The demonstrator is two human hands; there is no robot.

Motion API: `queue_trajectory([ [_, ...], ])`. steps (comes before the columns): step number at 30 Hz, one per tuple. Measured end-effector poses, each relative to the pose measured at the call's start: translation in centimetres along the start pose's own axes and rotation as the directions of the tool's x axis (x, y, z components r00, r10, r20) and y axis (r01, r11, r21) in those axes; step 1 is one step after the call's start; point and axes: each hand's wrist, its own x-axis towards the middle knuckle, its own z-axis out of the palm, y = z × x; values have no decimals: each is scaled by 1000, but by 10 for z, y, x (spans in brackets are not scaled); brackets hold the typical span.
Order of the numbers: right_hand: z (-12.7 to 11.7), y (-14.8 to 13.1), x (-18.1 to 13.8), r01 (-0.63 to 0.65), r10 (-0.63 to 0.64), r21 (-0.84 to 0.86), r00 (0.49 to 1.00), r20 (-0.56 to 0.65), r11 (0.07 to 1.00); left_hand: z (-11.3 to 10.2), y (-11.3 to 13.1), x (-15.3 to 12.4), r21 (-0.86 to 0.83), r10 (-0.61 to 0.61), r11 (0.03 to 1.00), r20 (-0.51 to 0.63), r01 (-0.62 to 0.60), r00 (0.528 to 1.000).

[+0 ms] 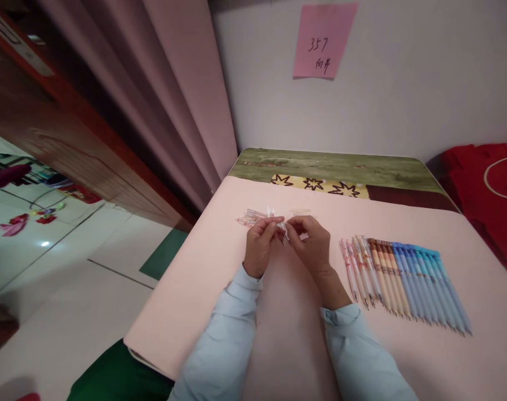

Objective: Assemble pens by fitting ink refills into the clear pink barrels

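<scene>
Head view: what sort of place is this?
Probably a room in a home: a pleated mauve curtain hangs beside a brown wooden door, and slim blue, tan and white pens lie on a pale pink table.

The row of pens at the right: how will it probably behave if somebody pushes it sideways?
The row of pens would likely roll apart, as the barrels look slim and rounded. A push may pass along, since the pens lie closely side by side. Bending seems unlikely: the barrels look straight.
</scene>
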Motion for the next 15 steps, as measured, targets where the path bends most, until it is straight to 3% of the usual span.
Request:
queue_trajectory([
  [4, 1, -2, 2, -88, 101, 91, 983, -153, 992, 4, 2, -1, -147, 24, 989, -52, -32, 998],
  [15, 2, -5, 1, -56, 78, 158, 987, -138, 986, 3, 6, 2, -466, -144, 880, -86, 88, 986],
])
